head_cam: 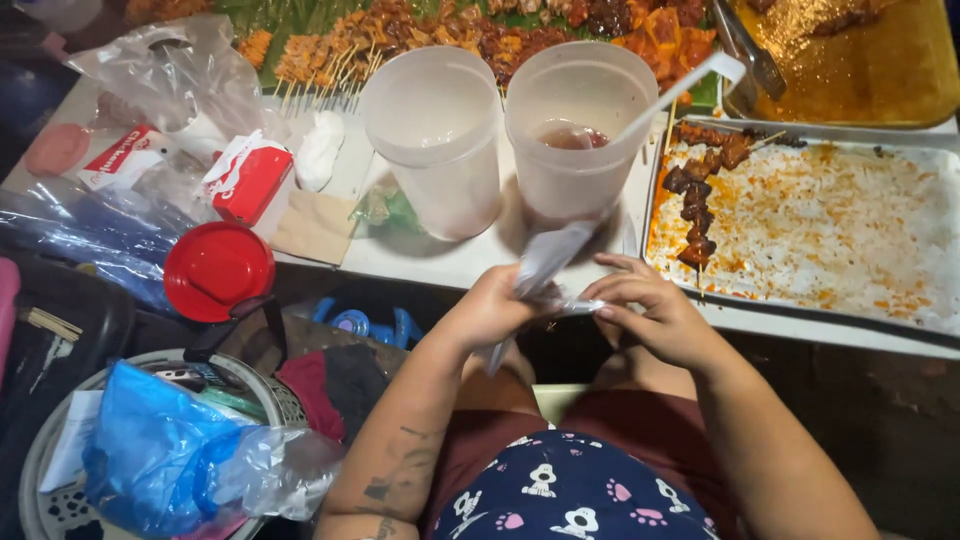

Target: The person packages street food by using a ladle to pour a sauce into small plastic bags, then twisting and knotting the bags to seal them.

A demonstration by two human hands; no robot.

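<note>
The fingers (612, 296) of the right hand (650, 315) are curled inward and pinch the end of a thin clear plastic bag (545, 262), while the left hand (492, 310) is closed around the same bag lower down; its fingertips are folded under and cannot be seen. The bag is blurred, so its edges and whether anything is inside it cannot be made out; it sits between the two hands, just in front of the near edge of the white surface (440, 260) and below the right plastic cup (578, 125). That cup holds a little reddish liquid and a white utensil whose lower end is hidden in the cup. The left plastic cup (432, 135) stands beside it, frosted, its contents unclear. To the right a metal tray (850, 230) smeared with orange sauce carries a few grilled meat skewers (700, 195); its right side is cut off by the frame. Along the top edge more skewers (380, 40) lie on green leaf, only partly in view, and a tray of brown sauce (880, 70) with tongs is cropped at the corner. On the left, a red lid (218, 270), a red-and-white carton (250, 180) and crumpled clear bags (170, 80) crowd the surface. Lower left, a blue plastic bag (160, 450) covers most of a round basket (40, 470).
</note>
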